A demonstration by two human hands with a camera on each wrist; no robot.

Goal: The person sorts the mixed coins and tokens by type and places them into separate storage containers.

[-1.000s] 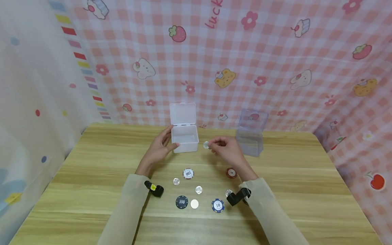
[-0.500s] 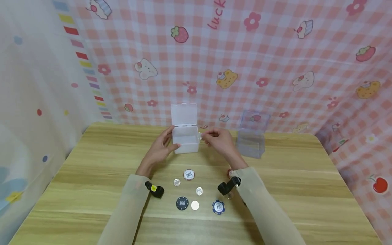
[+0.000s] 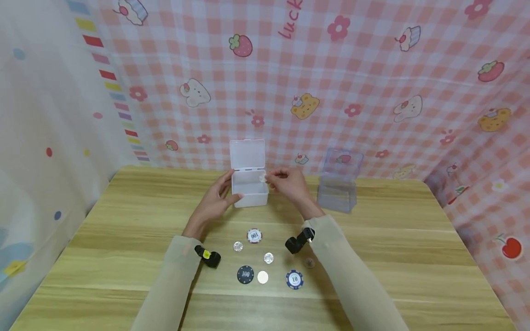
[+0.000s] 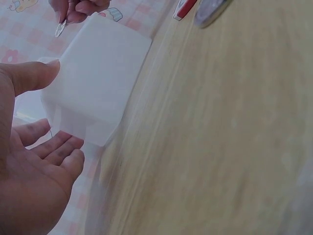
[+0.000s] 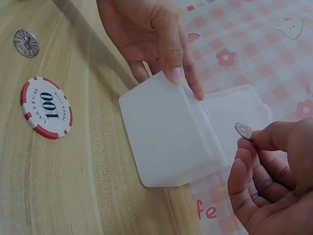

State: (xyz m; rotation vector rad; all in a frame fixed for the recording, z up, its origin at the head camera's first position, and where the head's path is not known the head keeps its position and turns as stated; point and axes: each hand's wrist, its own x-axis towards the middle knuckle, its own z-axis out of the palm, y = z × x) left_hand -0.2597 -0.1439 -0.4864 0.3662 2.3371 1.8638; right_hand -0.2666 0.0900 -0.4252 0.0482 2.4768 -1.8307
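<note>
A white plastic box (image 3: pixel 252 200) with its lid (image 3: pixel 247 154) raised stands near the back edge of the table. My left hand (image 3: pixel 213 198) holds it by its left side, the thumb at the front rim and the fingers along the side wall. Between thumb and index finger my right hand (image 3: pixel 290 185) pinches a silver coin (image 5: pixel 243 131). In the head view the coin overlaps the box's right rim, and in the right wrist view it is above the box's open side.
A clear box (image 3: pixel 337 198) with a raised lid stands right of the right hand. In front lie a red-and-white 100 chip (image 3: pixel 254 236), a black chip (image 3: pixel 245 275), a blue chip (image 3: pixel 295 279), a plain pale disc (image 3: pixel 262 277) and several silver coins (image 3: pixel 268 258).
My right hand has carried the coin left and away from me, from beside the white box to its right rim. The right sleeve now hides the red chip. The left hand keeps its hold.
</note>
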